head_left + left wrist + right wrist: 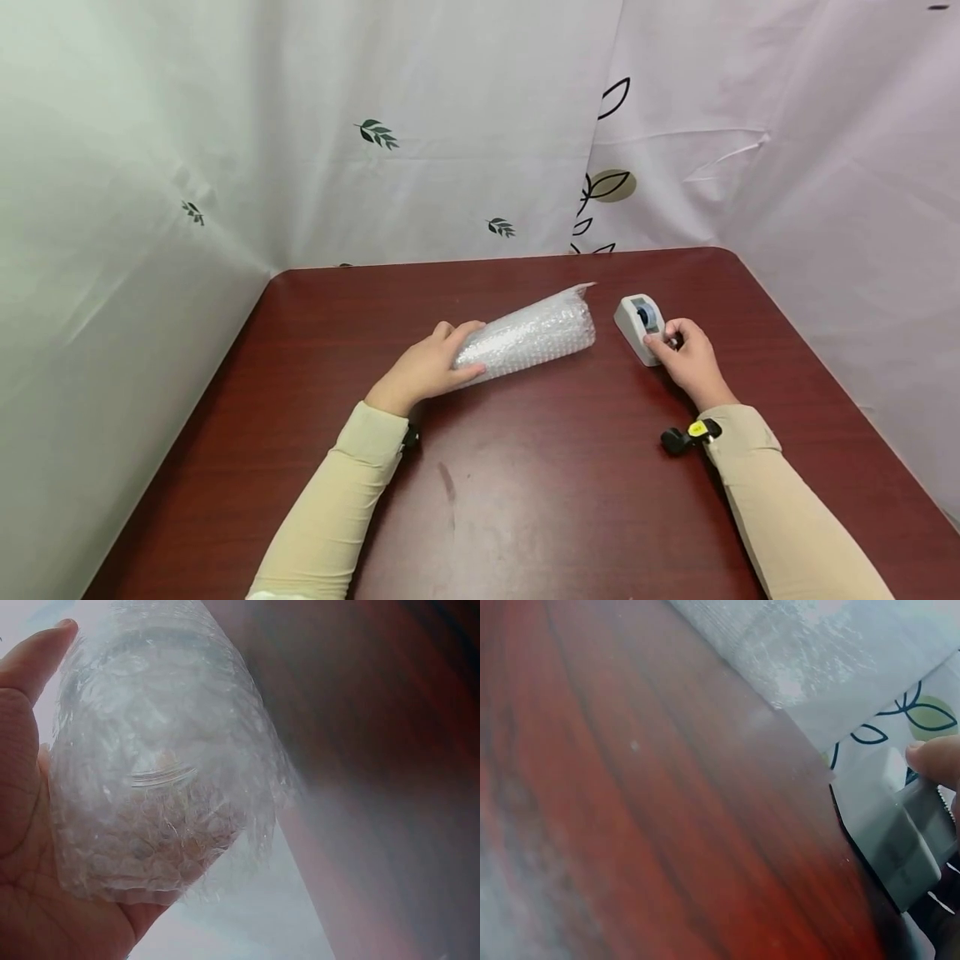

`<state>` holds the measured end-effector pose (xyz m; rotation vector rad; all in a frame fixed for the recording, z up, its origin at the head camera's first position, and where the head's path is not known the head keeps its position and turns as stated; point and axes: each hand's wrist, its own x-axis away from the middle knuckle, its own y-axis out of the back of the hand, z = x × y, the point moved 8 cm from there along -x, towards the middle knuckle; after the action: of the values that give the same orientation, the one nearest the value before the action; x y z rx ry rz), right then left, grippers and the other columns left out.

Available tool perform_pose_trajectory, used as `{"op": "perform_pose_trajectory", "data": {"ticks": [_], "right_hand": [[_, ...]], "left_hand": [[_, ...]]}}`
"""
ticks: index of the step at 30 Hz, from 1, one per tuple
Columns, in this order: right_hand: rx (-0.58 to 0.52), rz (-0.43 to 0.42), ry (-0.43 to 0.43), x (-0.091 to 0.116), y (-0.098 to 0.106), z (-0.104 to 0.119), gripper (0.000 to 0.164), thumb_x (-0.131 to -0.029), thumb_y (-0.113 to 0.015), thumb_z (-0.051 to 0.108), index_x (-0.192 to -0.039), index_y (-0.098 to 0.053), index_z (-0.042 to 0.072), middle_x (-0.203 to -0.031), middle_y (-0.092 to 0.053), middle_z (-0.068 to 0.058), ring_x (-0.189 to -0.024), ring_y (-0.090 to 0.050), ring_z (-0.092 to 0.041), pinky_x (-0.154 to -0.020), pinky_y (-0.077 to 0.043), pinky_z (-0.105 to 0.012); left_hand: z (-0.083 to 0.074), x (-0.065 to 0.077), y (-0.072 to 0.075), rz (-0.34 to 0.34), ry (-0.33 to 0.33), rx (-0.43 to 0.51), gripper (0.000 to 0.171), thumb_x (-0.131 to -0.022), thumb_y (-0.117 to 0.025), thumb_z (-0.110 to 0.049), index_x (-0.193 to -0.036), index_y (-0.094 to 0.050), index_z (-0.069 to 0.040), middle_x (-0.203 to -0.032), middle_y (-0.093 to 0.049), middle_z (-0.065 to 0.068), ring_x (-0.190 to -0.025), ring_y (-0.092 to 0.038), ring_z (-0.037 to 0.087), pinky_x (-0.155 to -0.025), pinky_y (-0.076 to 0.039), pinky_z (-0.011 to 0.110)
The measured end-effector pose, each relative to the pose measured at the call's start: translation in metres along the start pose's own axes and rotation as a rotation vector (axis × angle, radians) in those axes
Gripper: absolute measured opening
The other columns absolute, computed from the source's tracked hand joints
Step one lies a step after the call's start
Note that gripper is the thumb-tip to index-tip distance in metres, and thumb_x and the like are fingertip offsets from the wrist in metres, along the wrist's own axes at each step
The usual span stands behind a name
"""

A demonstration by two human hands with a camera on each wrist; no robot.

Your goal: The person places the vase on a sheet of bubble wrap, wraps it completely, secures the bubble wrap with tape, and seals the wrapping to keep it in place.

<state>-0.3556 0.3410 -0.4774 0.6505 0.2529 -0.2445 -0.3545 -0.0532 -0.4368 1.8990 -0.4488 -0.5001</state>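
My left hand [423, 371] grips the near end of a bubble-wrapped cylinder [528, 335], thumb along the near side and fingers over the far side. The cylinder slants to the right, and a loose flap of wrap sticks up at its far end. Up close in the left wrist view, the clear bubble wrap [157, 750] lies against the palm, with curved ridges showing through it. My right hand [692, 362] holds the front end of a white tape dispenser [633, 325], its thumb on the near side. Within the dispenser sits a roll of tape [647, 315].
Both things are over the middle and right of a dark red wooden table [525, 492]. White curtains [450, 192] with leaf prints hang behind the table and along both sides. A black wrist camera [678, 440] juts inward from the right sleeve.
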Motion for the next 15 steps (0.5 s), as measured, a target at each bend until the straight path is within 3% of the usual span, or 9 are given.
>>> {"op": "perform_pose_trajectory", "data": {"ticks": [6,11,15], "right_hand": [[0.004,-0.043,0.025,0.0,0.001,0.0,0.032,-0.096,-0.069,0.019,-0.094,-0.044,-0.001,-0.097,-0.044,-0.013,-0.091,-0.042,-0.023,-0.073,-0.033,-0.024],[0.023,-0.17,0.087,0.001,0.007,0.004,0.025,-0.099,-0.061,0.017,-0.088,-0.051,-0.003,-0.095,-0.048,-0.016,-0.089,-0.042,-0.022,-0.076,-0.032,-0.029],[0.074,-0.258,0.104,0.003,0.013,0.009,0.022,-0.097,-0.062,0.014,-0.083,-0.057,-0.003,-0.089,-0.049,-0.016,-0.084,-0.044,-0.023,-0.074,-0.032,-0.032]], "left_hand": [[-0.001,-0.001,0.0,0.001,0.001,0.002,0.065,-0.095,-0.067,-0.046,-0.15,-0.041,-0.026,-0.107,-0.05,0.011,-0.077,-0.058,0.024,-0.077,-0.053,0.042],[-0.001,0.0,0.0,0.0,-0.001,0.008,0.065,-0.095,-0.068,-0.045,-0.151,-0.041,-0.025,-0.107,-0.05,0.011,-0.077,-0.058,0.024,-0.077,-0.053,0.042],[-0.001,-0.001,0.0,0.006,0.0,0.009,0.065,-0.095,-0.067,-0.045,-0.151,-0.041,-0.026,-0.108,-0.049,0.011,-0.078,-0.059,0.024,-0.077,-0.053,0.041]]}}
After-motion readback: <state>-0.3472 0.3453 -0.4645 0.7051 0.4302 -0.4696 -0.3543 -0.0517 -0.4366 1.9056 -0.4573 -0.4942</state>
